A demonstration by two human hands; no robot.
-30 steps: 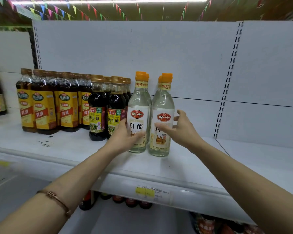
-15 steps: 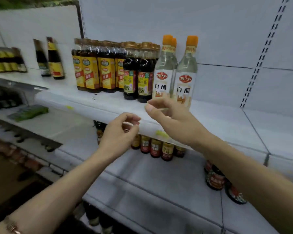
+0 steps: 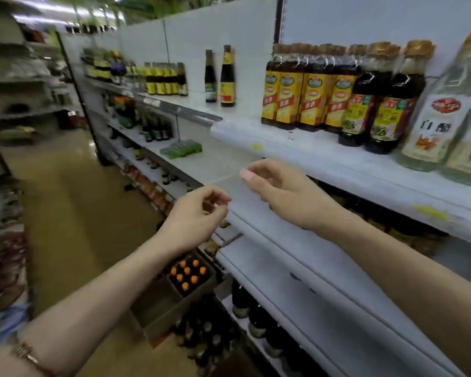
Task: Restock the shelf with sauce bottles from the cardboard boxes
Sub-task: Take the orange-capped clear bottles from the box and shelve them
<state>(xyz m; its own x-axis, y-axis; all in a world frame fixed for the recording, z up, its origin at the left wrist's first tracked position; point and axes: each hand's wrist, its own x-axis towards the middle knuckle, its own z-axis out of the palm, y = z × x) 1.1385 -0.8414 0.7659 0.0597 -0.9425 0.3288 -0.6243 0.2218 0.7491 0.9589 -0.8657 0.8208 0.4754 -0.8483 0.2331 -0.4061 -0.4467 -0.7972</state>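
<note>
My left hand (image 3: 199, 216) and my right hand (image 3: 280, 186) hover in front of the shelves with loosely curled fingers, holding nothing. On the white shelf (image 3: 324, 159) at the right stand clear vinegar bottles (image 3: 441, 115) with orange caps, next to dark soy bottles (image 3: 375, 104) and yellow-labelled bottles (image 3: 307, 88). Below, on the floor, an open cardboard box (image 3: 172, 303) holds several bottles with orange caps (image 3: 188, 273). A second group of dark bottles (image 3: 204, 336) stands just in front of it.
The aisle floor (image 3: 74, 213) runs away to the left between shelving units. Two dark bottles (image 3: 219, 77) stand alone further along the shelf. A lower shelf (image 3: 324, 295) juts out under my arms, with dark bottles (image 3: 248, 308) beneath it.
Both hands have left the vinegar bottles and drawn back from the shelf. My view has swung left and down, bringing the aisle and the box on the floor into sight.
</note>
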